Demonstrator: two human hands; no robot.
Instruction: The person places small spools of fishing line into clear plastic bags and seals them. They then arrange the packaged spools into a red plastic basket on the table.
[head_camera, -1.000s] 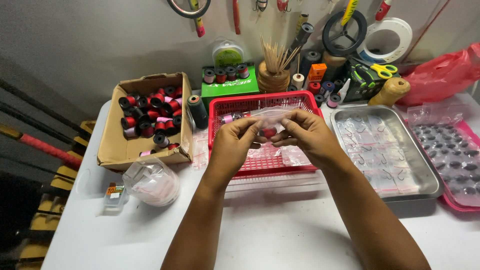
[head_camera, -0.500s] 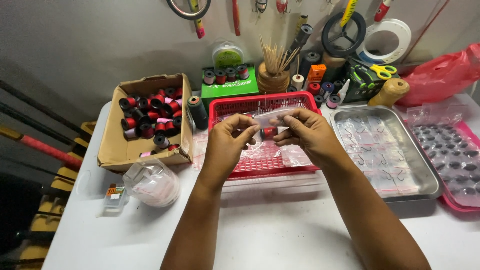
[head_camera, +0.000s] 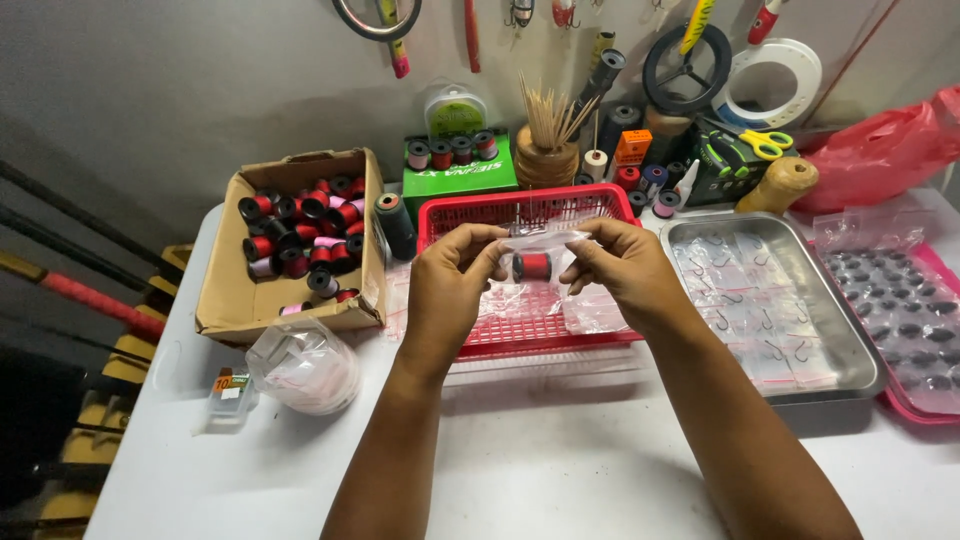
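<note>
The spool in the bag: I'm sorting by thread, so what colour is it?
Red thread with black ends; the spool shows in the head view, inside the clear bag.

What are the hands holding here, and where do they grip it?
Both hands, left hand and right hand, pinch the top edge of a small clear bag containing a red spool.

White table (head_camera: 560, 460) front open; cardboard box (head_camera: 290, 245) left, steel tray (head_camera: 770, 300) right.
</note>
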